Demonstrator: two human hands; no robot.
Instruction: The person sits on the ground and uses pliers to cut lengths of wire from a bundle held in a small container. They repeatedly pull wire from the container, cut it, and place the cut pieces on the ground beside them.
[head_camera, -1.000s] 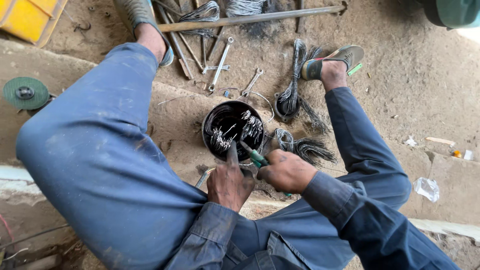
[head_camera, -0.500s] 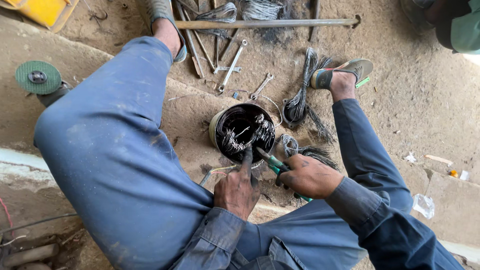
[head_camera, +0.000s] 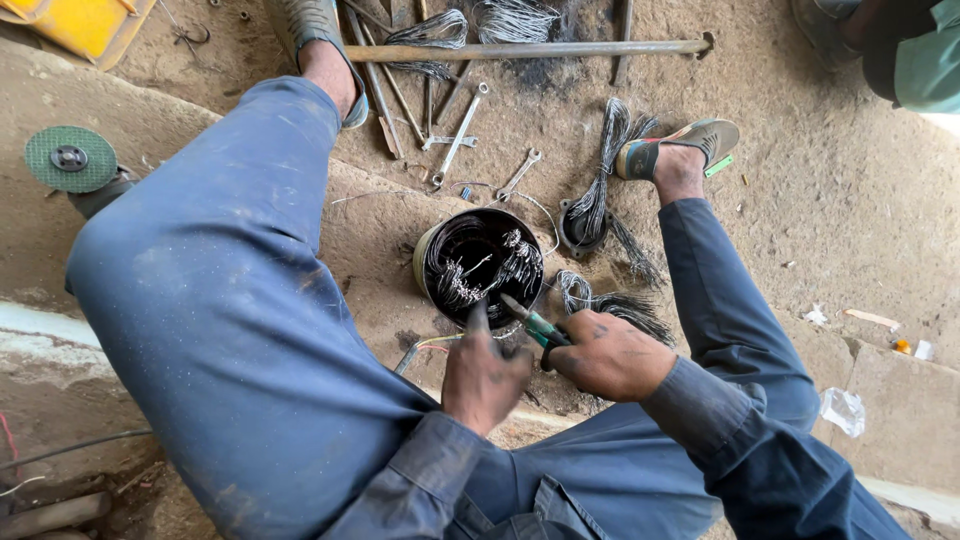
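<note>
A round black motor stator (head_camera: 480, 265) full of dark wire windings sits on the dirt between my feet. My right hand (head_camera: 610, 355) grips green-handled pliers (head_camera: 532, 322), whose jaws point at the stator's near rim. My left hand (head_camera: 484, 372) is just below the stator, one finger stretched toward its rim; whether it holds a wire I cannot tell. Thin coloured wires (head_camera: 430, 345) trail from the stator to the left of my hand.
Spanners (head_camera: 460, 135), a long metal bar (head_camera: 530, 50) and bundles of stripped wire (head_camera: 600, 195) lie on the ground beyond the stator. A grinder with a green disc (head_camera: 70, 160) rests at left, a yellow box (head_camera: 85, 25) at top left. Another person's clothing (head_camera: 915, 55) shows top right.
The view has shifted slightly. My hands stay at the stator's near rim, the left one now lower and blurred with motion, the pliers still at the rim.
</note>
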